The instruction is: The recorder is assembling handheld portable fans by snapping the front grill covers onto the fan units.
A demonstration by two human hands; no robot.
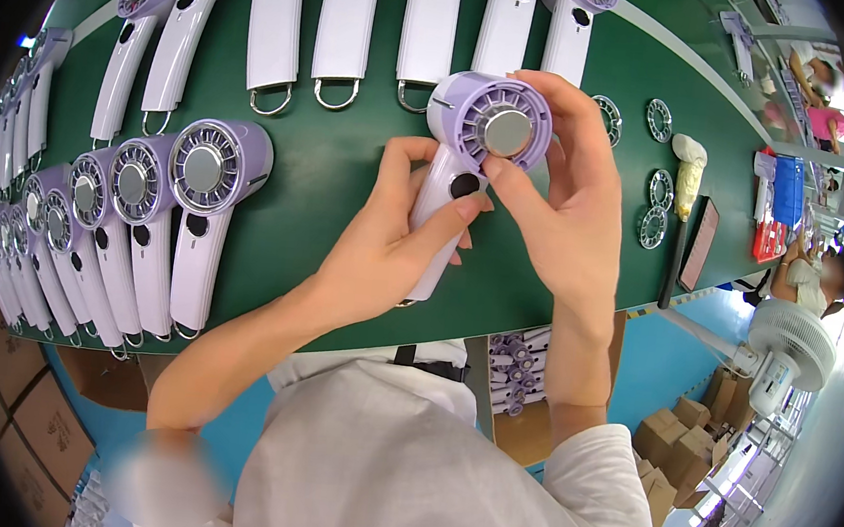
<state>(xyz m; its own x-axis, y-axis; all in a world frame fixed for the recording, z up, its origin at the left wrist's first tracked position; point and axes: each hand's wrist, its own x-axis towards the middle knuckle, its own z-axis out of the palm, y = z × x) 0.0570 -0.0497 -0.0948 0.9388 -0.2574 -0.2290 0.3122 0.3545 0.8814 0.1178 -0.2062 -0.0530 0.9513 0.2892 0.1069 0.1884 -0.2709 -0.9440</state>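
Observation:
A purple and white handheld fan is held upright in front of me, with its round head toward me and a silver disc in the middle. My left hand is wrapped round its white handle, the thumb lying beside the black oval on it. With thumb and fingers at opposite edges of the fan's head, my right hand grips its rim. No silver ring shows around the head's slotted rim. Loose clear-silver rings lie on the green table to the right.
Rows of similar fans stand at left, more along the far side. Right of the rings lie a tool with a cloth-wrapped head, a phone-like slab and a blue bin. Below the edge, a carton holds fan parts.

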